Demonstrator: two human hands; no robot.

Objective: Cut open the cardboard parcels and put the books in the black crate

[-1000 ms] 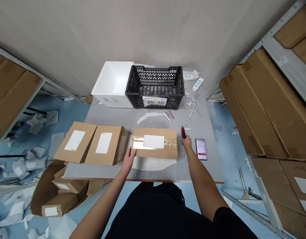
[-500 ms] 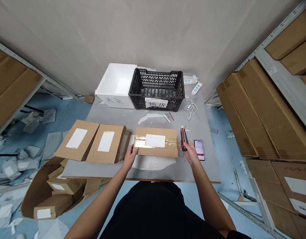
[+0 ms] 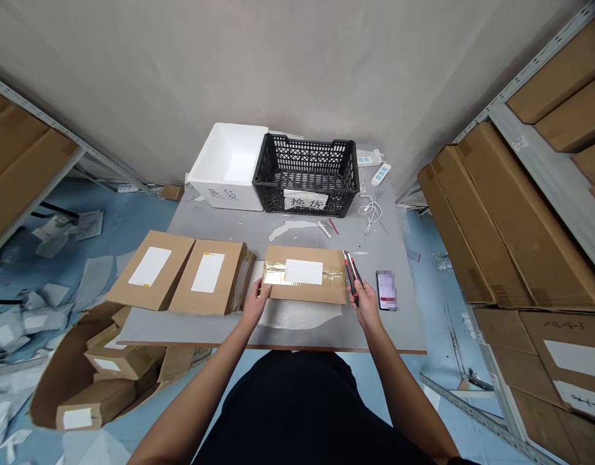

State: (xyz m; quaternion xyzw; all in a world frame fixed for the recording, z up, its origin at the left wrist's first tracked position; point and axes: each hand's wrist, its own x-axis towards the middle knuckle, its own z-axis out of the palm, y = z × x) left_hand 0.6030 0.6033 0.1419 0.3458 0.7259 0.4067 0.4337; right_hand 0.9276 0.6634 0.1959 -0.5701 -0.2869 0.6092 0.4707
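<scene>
A taped cardboard box [image 3: 297,294] with a white label lies in front of me on the grey table. My left hand [image 3: 256,302] grips its near left corner, thumb on top. My right hand [image 3: 365,302] is closed around a black and red utility knife [image 3: 351,276], its tip pointing away from me beside the box's right end. Whether the knife touches the box I cannot tell. Left of it stand two more labelled boxes, a middle box [image 3: 222,300] and an outer box [image 3: 174,248].
At the back are a white foam box [image 3: 200,171] and a black plastic crate [image 3: 321,187]. A phone [image 3: 387,297] lies right of my right hand. A white cable [image 3: 372,210] and power strip [image 3: 381,174] lie behind it. A floor carton [image 3: 50,387] holds boxes; loaded shelves flank the table.
The utility knife has turned in my right hand, its tip swinging left toward the box's right end. My left hand keeps its hold on the box.
</scene>
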